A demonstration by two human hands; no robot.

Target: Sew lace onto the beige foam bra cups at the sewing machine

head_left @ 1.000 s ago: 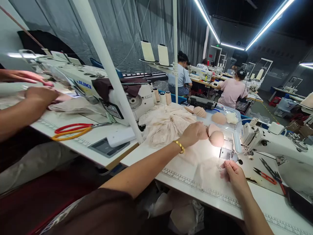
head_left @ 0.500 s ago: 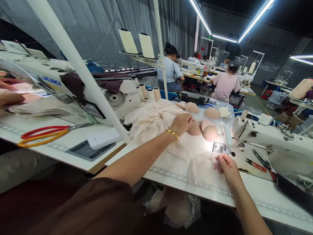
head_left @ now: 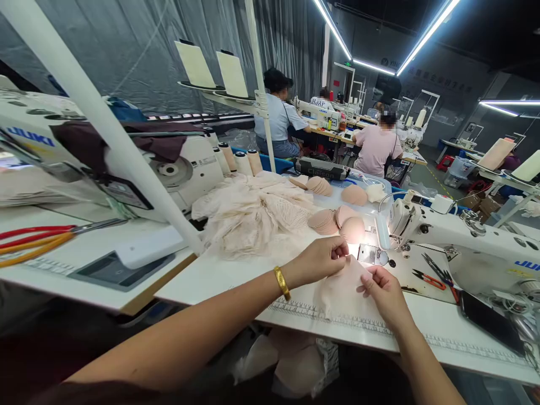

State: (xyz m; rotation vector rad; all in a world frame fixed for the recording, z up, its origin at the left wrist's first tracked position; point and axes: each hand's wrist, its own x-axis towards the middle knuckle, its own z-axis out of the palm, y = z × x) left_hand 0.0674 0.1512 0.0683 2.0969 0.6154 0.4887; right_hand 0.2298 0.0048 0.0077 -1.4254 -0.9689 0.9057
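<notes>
A sheer pale beige fabric piece lies over the table's front edge scale, its upper part raised between my hands. My left hand, with a gold bracelet at the wrist, is closed in a pinch at its top edge. My right hand pinches its right edge, just in front of the sewing machine's metal needle plate. Beyond my hands sit stacked beige bra cups and more cups under the machine's light. A heap of cream lace fabric spreads to the left of them.
The sewing machine stands on the right, with thread snips and a phone near it. On the left table are large scissors. A white stand pole slants across the left. Co-workers sit farther back.
My left hand has come back from the cup stack toward me and now pinches the fabric's top edge. The fabric's upper part is lifted; the view has turned slightly right.
</notes>
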